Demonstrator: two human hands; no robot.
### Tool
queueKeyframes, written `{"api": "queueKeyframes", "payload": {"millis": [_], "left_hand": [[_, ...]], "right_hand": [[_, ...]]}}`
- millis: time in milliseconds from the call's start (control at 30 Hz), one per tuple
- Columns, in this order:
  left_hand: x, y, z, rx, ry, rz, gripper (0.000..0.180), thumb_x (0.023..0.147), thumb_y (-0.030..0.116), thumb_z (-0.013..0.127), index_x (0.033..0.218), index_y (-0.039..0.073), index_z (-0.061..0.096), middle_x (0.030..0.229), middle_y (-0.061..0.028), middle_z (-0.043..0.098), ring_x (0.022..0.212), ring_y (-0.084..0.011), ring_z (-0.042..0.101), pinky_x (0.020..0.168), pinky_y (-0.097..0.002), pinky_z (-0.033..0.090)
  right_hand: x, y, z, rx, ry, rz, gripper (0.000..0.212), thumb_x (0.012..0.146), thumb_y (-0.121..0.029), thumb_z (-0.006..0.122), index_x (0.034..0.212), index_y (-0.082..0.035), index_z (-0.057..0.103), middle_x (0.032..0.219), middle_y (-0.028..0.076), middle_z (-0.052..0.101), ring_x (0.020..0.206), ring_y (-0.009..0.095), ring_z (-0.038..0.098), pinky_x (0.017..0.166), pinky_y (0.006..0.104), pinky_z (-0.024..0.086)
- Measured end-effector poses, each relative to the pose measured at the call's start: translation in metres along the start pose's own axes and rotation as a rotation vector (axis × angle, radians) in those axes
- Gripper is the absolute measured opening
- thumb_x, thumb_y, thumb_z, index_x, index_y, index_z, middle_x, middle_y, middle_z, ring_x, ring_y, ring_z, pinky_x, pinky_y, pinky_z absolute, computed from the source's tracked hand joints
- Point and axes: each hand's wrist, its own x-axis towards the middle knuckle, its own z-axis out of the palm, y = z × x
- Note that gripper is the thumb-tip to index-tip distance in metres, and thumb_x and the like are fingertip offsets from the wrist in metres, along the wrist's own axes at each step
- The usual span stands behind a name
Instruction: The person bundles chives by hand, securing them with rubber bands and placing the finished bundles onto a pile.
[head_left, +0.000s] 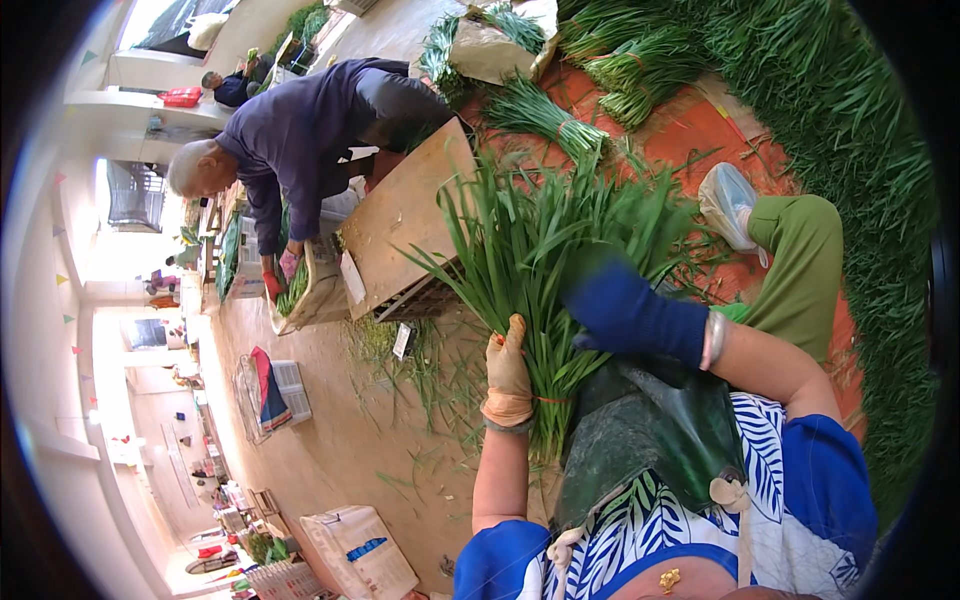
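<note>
Across my lap, over a dark green apron [645, 430], lies a bundle of garlic chives [545, 300] with long flat leaves and paler stems. A thin reddish band crosses its stems near the lower end. My left hand [508, 375], in a tan and orange glove, is closed on the left side of the bundle, thumb upward. On the bundle's right side is my right hand [635, 310] in a dark blue glove. Motion smears its fingertips, so whether they grip any leaves is unclear.
Tied bundles of greens [550, 120] lie on orange sheeting [720, 150], and a mass of leaves [840, 120] lines the right. A wooden board [415, 225] stands at left. Beyond it, a co-worker [300, 140] bends over a container of greens [300, 290]. Loose scraps litter the floor.
</note>
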Motion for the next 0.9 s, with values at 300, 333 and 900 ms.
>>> {"api": "queueKeyframes", "payload": {"millis": [300,333,900], "left_hand": [[-0.004,-0.003,0.016,-0.045,-0.040,0.051,0.022,0.092,0.019,0.064,0.103,0.001,0.060,0.094,-0.0051,0.067,0.075,-0.0132,0.064,0.065,-0.0259,0.053],[-0.005,-0.005,0.016,-0.055,-0.055,0.062,0.021,0.091,0.016,0.064,0.106,0.001,0.060,0.095,-0.0053,0.067,0.076,-0.0131,0.064,0.066,-0.0257,0.053],[-0.023,-0.020,0.027,0.217,-0.086,0.324,0.022,0.089,0.008,0.067,0.110,0.000,0.065,0.101,-0.0024,0.068,0.084,-0.0090,0.060,0.076,-0.0251,0.050]], "right_hand": [[-0.042,0.007,-0.016,0.082,0.181,-0.021,0.046,0.076,-0.029,0.071,0.115,-0.008,0.060,0.106,0.011,0.062,0.091,0.031,0.061,0.079,0.0425,0.047],[-0.035,0.010,-0.028,0.124,0.309,-0.020,0.044,0.076,-0.026,0.071,0.114,-0.008,0.060,0.104,0.011,0.062,0.090,0.030,0.062,0.077,0.0421,0.048],[0.059,0.025,-0.034,0.914,-0.084,0.315,0.020,0.080,-0.022,0.070,0.090,-0.006,0.064,0.071,0.012,0.065,0.059,0.026,0.065,0.055,0.0330,0.050]]}}
